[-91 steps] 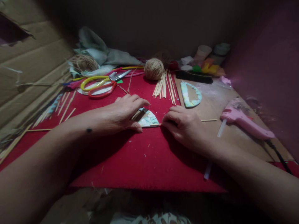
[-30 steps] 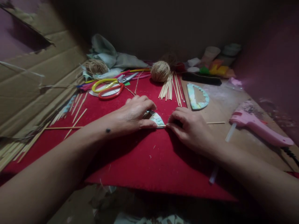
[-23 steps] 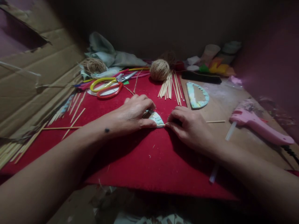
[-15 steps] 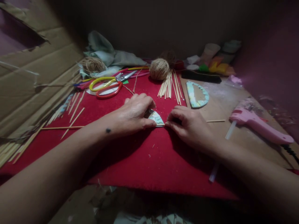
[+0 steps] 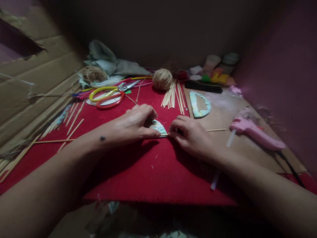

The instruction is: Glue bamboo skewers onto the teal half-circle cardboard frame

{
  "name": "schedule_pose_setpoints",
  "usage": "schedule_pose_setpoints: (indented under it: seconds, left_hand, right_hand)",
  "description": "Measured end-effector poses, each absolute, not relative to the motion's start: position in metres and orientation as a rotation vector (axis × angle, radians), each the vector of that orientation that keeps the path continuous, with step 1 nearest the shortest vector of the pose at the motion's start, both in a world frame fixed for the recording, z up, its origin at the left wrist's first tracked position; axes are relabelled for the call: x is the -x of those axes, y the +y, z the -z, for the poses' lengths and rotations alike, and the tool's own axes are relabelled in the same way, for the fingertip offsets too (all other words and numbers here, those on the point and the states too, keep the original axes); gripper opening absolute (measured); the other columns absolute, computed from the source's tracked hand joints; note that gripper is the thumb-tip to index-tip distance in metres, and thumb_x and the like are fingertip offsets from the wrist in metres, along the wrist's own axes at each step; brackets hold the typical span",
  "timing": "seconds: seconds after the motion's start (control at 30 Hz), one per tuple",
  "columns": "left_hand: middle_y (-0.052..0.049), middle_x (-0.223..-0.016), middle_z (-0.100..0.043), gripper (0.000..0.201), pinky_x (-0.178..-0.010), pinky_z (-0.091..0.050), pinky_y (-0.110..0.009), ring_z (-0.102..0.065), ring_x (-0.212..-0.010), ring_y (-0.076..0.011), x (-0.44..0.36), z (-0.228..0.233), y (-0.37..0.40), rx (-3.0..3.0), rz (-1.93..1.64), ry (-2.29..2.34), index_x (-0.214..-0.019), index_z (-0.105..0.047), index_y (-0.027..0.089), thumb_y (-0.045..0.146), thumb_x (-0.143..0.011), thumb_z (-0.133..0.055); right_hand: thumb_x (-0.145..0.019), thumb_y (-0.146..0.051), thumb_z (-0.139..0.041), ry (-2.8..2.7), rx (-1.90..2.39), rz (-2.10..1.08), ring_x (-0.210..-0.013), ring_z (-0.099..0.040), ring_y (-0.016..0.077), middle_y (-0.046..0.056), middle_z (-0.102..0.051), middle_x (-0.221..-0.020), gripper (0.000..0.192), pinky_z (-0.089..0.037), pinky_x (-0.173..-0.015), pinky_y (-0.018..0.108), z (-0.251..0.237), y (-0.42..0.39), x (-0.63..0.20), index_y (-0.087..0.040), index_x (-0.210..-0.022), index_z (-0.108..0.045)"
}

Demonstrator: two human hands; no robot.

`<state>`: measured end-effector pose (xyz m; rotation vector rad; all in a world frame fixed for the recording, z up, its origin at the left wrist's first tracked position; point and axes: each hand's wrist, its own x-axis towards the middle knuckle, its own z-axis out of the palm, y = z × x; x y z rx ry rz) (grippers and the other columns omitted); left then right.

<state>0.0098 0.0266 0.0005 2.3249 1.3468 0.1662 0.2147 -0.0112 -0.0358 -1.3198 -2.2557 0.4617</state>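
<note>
Your left hand (image 5: 135,124) lies flat over a small patterned half-disc (image 5: 156,127) on the red felt mat (image 5: 148,172), fingers together and pressing it down, thumb along its near edge. Your right hand (image 5: 192,137) sits just right of it, fingers pinched shut on a thin wooden stick (image 5: 216,130) that runs along the half-disc's straight edge and pokes out to the right over the bare counter (image 5: 247,155).

What could go wrong: if this stick is being glued, letting up with either hand too soon would probably let it roll off the edge. Pressing unevenly with the left hand could slide the half-disc across the felt and skew the line. The hot glue gun (image 5: 256,134) rests near your right forearm with its cord trailing toward you; a careless sweep of that arm could catch it.

Counted: two patterned half-discs, the one under your hand and a second half-disc (image 5: 200,104) farther right. One pair of scissors (image 5: 109,94) with yellow and red handles at the far left. Two balls of twine, one twine ball (image 5: 162,79) at the far centre and a looser twine bundle (image 5: 92,74) at the far left. One fanned bunch of sticks (image 5: 173,96) beside the ball, plus loose ones scattered along the left edge, too many and too blurred to count.
</note>
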Motion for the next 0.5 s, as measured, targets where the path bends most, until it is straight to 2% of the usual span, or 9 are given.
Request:
schedule_pose_setpoints:
  seconds: [0.13, 0.27, 0.37, 0.5]
  left_hand:
    - [-0.007, -0.109, -0.064, 0.053, -0.082, -0.048, -0.036, -0.061, -0.097, -0.0243, -0.001, 0.001, 0.032, -2.199, -0.240, 1.228, -0.113, -0.056, 0.021, 0.060, -0.077, -0.059]
    - [-0.011, -0.121, -0.060, 0.066, -0.094, -0.046, -0.044, -0.056, -0.111, -0.0292, 0.003, 0.000, 0.035, -2.290, -0.230, 1.228, -0.124, -0.053, 0.022, 0.058, -0.071, -0.066]
    - [-0.013, -0.128, -0.057, 0.070, -0.098, -0.043, -0.046, -0.051, -0.118, -0.0327, 0.010, -0.003, 0.038, -2.377, -0.231, 1.245, -0.129, -0.051, 0.023, 0.057, -0.070, -0.066]
    - [-0.011, -0.138, -0.051, 0.083, -0.104, -0.037, -0.049, -0.042, -0.129, -0.0375, 0.021, -0.009, 0.038, -2.471, -0.091, 1.285, -0.138, -0.044, 0.026, 0.059, -0.067, -0.071]
  right_hand:
    - [-0.086, -0.014, -0.059, -2.275, 1.203, -0.354, -0.079, -0.053, 0.0179, 0.007, -0.058, -0.084, 0.002, -0.043, -0.071, 0.030, 0.030, -0.014, -0.219, -0.014, -0.085, -0.060]
    - [-0.087, -0.010, -0.049, -2.220, 1.218, -0.146, -0.081, -0.055, 0.0187, 0.010, -0.061, -0.092, 0.013, -0.045, -0.073, 0.032, 0.006, -0.024, -0.240, -0.015, -0.090, -0.061]
    - [-0.082, -0.008, -0.051, -2.086, 1.380, 0.027, -0.082, -0.057, 0.0206, 0.009, -0.062, -0.093, 0.017, -0.045, -0.070, 0.033, -0.010, -0.038, -0.275, -0.019, -0.090, -0.061]
    - [-0.078, -0.018, -0.059, -2.024, 1.755, 0.282, -0.091, -0.056, 0.0325, 0.019, -0.064, -0.098, 0.029, -0.041, -0.073, 0.044, -0.003, -0.060, -0.336, -0.014, -0.106, -0.063]
